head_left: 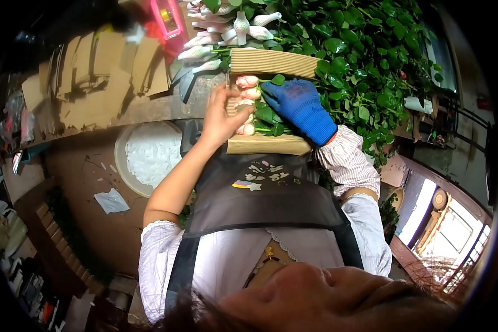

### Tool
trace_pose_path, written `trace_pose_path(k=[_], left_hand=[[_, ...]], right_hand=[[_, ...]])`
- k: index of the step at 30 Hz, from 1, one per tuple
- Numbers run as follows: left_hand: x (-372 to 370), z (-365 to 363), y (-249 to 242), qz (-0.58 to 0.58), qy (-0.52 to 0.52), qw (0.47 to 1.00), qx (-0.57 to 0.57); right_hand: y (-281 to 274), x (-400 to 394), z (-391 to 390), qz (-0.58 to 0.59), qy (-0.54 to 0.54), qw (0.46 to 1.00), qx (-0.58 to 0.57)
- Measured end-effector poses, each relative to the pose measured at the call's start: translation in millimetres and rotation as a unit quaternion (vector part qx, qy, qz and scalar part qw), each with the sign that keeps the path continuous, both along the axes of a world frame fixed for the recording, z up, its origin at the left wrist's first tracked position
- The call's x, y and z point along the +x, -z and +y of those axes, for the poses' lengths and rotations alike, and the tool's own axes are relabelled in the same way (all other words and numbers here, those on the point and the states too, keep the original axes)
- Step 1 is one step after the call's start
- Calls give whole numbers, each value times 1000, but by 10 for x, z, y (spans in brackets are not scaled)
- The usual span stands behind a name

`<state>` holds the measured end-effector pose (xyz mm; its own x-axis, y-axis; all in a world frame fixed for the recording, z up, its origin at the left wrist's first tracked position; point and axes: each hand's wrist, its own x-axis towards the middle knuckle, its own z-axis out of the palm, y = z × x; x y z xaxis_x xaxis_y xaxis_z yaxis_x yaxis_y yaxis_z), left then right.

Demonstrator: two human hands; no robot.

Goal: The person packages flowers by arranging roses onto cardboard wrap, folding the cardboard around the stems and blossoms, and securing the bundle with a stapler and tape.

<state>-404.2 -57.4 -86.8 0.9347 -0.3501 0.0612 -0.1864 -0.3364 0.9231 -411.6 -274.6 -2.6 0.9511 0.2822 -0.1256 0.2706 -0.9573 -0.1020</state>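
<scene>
Several pale pink roses (247,81) lie in a row between two folds of corrugated cardboard (276,62), their leafy stems running to the right. My bare left hand (225,113) is at the left end of the row, its thumb and fingers curved around one rose head. On the stem side, my right hand (296,102), in a blue knit glove, rests over the stems just behind the flowers. Its fingers are curled down onto a rose stem, and the fingertips are partly hidden by leaves. The lower cardboard fold (268,145) lies against my dark apron (260,193).
Rose heads in white mesh sleeves (240,27) are piled behind the cardboard, beside a mass of green foliage (365,66). Flat cardboard pieces (99,77), a dark blade (188,83) and a pink tape dispenser (167,19) lie leftward. A round tub (149,157) of white pieces stands below.
</scene>
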Motion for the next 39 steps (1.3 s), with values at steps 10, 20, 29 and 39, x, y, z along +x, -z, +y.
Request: trace_pose_path(k=[10,20,29,39], left_hand=[[70,-20,-96,19,24,999,-22],[167,-149,-148,47,-26,998,-30],[146,-141,-112,18,-52,998,-5],[161,-146,-206,89,-30,993,-66]], right_hand=[[44,-70,167,51,32,998,-36],[-174,-204,68,50,150,884,440],[151,-315,-13,-95,86,972,196],[-64,-229,298,-43,51,989,132]])
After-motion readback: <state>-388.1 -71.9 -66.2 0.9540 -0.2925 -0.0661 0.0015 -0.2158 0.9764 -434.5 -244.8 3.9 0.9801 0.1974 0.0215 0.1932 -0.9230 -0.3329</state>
